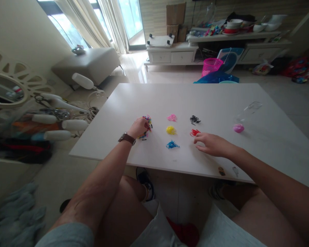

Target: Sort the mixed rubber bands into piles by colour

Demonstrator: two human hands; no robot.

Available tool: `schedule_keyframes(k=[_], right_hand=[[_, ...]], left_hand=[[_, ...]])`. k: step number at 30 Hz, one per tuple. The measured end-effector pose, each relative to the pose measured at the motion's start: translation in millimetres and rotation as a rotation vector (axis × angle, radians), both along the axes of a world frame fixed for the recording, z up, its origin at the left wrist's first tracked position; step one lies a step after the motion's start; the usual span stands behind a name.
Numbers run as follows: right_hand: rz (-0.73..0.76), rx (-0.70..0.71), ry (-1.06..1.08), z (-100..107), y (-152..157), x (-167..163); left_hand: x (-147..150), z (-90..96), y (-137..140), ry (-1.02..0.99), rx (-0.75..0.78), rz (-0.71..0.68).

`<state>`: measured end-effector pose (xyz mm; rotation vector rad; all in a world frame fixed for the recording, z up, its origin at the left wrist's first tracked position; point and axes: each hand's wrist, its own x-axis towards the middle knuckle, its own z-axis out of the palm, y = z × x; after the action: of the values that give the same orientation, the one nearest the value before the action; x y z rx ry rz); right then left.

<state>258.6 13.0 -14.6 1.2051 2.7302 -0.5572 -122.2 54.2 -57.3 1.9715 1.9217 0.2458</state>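
Observation:
My left hand (139, 127), with a watch on its wrist, is closed in a pinch over a mixed pile of small coloured rubber bands (148, 120). What its fingertips hold is too small to make out. My right hand (208, 143) hovers with fingers apart at the near side of a small heap of red rubber bands (194, 132). Beyond that lies a black heap (194, 119). Between my hands, a pink heap (172, 118), a yellow heap (171, 130) and a blue heap (172, 144) form a column.
Right on the white table (144, 96) are a clear plastic container (252, 107) and a pink-purple lump (238, 128). A small brown figure (221, 171) lies near the front edge. A pink basket (211, 66) stands beyond the table.

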Motion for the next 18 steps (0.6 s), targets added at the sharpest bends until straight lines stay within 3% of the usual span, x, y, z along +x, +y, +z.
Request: schedule_keyframes(k=[12,18], right_hand=[[0.014,0.007,0.033,-4.6,1.5,3.8],[0.019,-0.007,0.017,-3.2,1.7,2.2]], left_hand=[[0.5,24.2,-5.1,-0.026,0.021,-0.011],[41.3,23.3,-19.7,-0.310,-0.100,-0.214]])
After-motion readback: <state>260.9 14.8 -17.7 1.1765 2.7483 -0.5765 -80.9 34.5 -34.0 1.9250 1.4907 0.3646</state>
